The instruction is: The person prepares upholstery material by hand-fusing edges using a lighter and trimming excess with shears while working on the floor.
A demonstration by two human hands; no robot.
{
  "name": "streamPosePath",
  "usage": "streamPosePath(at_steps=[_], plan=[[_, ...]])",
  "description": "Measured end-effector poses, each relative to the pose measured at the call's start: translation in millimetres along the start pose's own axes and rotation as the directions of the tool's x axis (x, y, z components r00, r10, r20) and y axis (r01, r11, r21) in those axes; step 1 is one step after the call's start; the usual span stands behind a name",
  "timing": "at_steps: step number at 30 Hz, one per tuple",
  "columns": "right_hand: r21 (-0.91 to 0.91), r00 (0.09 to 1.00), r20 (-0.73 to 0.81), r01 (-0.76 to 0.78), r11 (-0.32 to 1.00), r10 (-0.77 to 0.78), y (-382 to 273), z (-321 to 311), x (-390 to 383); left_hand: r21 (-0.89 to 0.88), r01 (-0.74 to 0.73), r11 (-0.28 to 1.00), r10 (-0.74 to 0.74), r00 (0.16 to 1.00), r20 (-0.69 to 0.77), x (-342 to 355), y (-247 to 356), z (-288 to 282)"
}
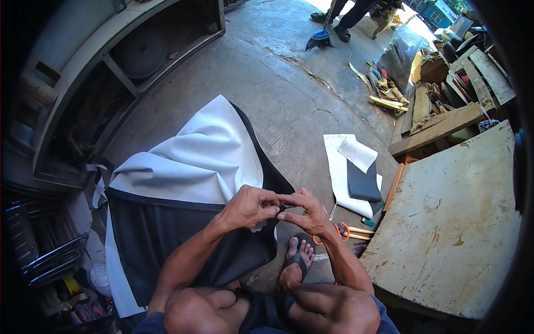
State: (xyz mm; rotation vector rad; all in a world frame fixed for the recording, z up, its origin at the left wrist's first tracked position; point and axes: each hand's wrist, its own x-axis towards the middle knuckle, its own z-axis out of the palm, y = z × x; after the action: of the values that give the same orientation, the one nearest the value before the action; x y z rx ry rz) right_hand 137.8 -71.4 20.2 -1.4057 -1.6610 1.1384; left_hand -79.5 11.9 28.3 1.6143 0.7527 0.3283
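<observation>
Black sheet [161,231] with rippled white backing [208,147], pinched in both hands [248,206].

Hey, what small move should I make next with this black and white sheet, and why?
Perhaps slide your right hand slightly along the black edge while your left hand steadies it: both hands' fingertips meet there, and the sheet lies in loose folds.

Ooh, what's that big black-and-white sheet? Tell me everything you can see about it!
The big black-and-white sheet looks like soft, bendy fake leather: smooth black on one side, pale and cloth-like on the other. It's spread over the floor, partly folded over, with rumpled waves in the pale part and a pointed corner at the far end. The left hand and right hand pinch its black edge. Whether it's all one piece, I can't tell.
</observation>
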Motion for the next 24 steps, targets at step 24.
streamPosePath(at_steps=[24], plan=[[-0.183,0.998,-0.012,0.061,0.981,-0.064,-1.3,-0.8,-2.4,0.06,0.058,0.997,-0.057,0.998,-0.014,-9.7,-1.4,-6.2]])
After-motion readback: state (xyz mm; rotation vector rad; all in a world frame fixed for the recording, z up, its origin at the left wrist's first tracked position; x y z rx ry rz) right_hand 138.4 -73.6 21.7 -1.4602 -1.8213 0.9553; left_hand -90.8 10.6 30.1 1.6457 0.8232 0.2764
